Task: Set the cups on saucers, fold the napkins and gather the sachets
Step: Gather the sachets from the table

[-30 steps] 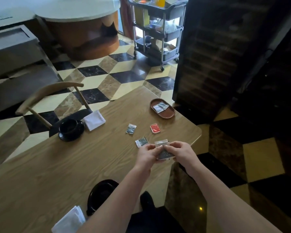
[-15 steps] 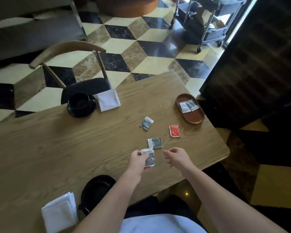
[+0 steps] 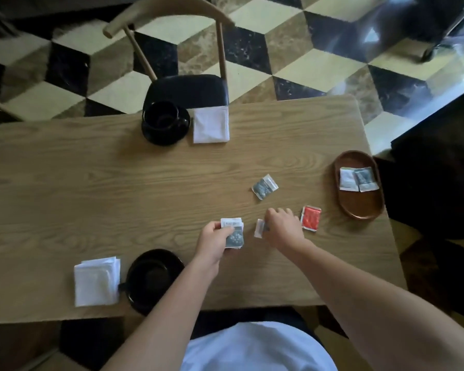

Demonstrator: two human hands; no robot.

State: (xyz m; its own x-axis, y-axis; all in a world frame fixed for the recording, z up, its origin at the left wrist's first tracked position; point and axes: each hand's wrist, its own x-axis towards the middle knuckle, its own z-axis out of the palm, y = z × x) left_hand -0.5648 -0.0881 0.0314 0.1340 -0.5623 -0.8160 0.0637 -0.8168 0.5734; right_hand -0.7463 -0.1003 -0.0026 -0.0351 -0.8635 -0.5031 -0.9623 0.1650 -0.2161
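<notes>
My left hand (image 3: 214, 241) grips a grey-and-white sachet (image 3: 233, 234) just above the wooden table (image 3: 91, 188). My right hand (image 3: 281, 227) rests fingers-down on a second sachet (image 3: 259, 228), of which only the white end shows. A grey sachet (image 3: 264, 186) and a red sachet (image 3: 311, 218) lie loose nearby. The brown oval tray (image 3: 359, 207) at the right edge holds two sachets (image 3: 358, 178). A black cup on its saucer (image 3: 164, 123) stands at the far side beside a folded white napkin (image 3: 211, 125). Another black cup and saucer (image 3: 152, 279) sits near me by a folded napkin (image 3: 96, 281).
A wooden chair with a black seat (image 3: 188, 89) is pushed in at the table's far side. Checkered floor lies beyond. A dark cabinet (image 3: 439, 167) stands close to the table's right edge, just past the tray.
The head view has tipped down over the table. My right hand let go of the shared sachet, moved right and came down on another sachet. My left hand keeps the first one.
</notes>
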